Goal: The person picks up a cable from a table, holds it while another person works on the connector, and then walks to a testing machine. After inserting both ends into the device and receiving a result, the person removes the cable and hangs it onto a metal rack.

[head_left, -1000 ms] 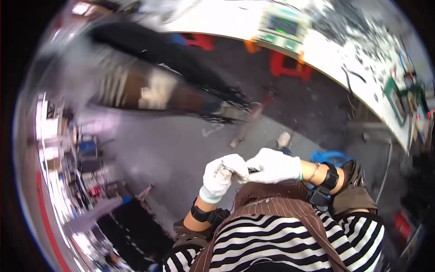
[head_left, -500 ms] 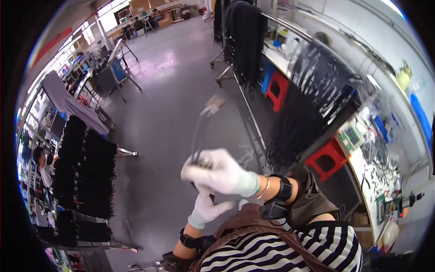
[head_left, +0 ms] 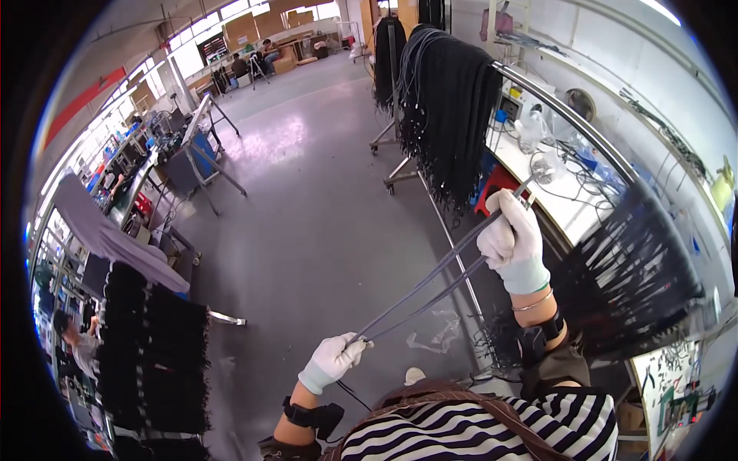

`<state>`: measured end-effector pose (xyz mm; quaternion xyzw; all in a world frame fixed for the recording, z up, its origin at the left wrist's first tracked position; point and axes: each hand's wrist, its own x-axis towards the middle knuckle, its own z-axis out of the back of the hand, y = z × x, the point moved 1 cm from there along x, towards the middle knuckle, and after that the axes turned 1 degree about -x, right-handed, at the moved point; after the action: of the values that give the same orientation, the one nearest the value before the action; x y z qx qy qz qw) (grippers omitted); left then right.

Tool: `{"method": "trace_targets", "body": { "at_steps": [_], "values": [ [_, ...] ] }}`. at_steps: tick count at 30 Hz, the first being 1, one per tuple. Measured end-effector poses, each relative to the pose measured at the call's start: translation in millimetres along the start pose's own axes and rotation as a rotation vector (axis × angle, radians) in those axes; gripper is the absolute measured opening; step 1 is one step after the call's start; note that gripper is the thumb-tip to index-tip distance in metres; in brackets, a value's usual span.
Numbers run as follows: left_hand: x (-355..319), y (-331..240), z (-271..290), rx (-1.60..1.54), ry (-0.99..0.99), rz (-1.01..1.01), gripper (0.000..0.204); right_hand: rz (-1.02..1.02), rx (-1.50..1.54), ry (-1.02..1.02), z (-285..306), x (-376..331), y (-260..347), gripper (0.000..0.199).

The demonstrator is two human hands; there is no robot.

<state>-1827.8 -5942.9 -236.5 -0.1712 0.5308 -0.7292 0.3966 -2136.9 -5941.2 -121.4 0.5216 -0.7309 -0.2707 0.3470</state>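
Note:
Between my two gloved hands stretches a dark cable (head_left: 430, 281), its two strands running side by side. Low in the middle, my left hand (head_left: 337, 358) is closed round one end of it, and a thin black end hangs below that hand. My right hand (head_left: 512, 235), raised higher and to the right, grips the other end; a blurred light-coloured tip shows beyond its fingers. Right of that hand, many black cables (head_left: 638, 269) hang from a metal rail (head_left: 573, 115), smeared by motion. Another thick bundle of black cables (head_left: 450, 107) drapes over the rail's far end.
On the left stands a rack hung with black cables (head_left: 154, 353), a grey cloth (head_left: 108, 223) beyond it. A cluttered white workbench (head_left: 557, 207) runs along the right wall, a red stool (head_left: 500, 184) beneath. A person (head_left: 81, 342) sits at far left. Clear plastic (head_left: 438, 334) lies on the floor.
My hands, close together before, have moved apart, the right one up and to the right. The cable, earlier looped above them, is now drawn out straight between them. The view has shifted.

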Motion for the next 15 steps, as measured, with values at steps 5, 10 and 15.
{"method": "trace_targets", "body": {
  "at_steps": [5,10,15],
  "values": [
    [75,19,76,0.023,-0.069,0.034,0.03,-0.011,-0.035,0.064,-10,118,-26,0.023],
    [177,80,184,0.242,-0.246,0.033,0.025,0.057,-0.018,-0.021,-2,256,-81,0.023],
    [334,92,322,0.949,-0.498,-0.36,0.022,0.256,-0.19,-0.007,-13,404,-106,0.024]
  ]
}}
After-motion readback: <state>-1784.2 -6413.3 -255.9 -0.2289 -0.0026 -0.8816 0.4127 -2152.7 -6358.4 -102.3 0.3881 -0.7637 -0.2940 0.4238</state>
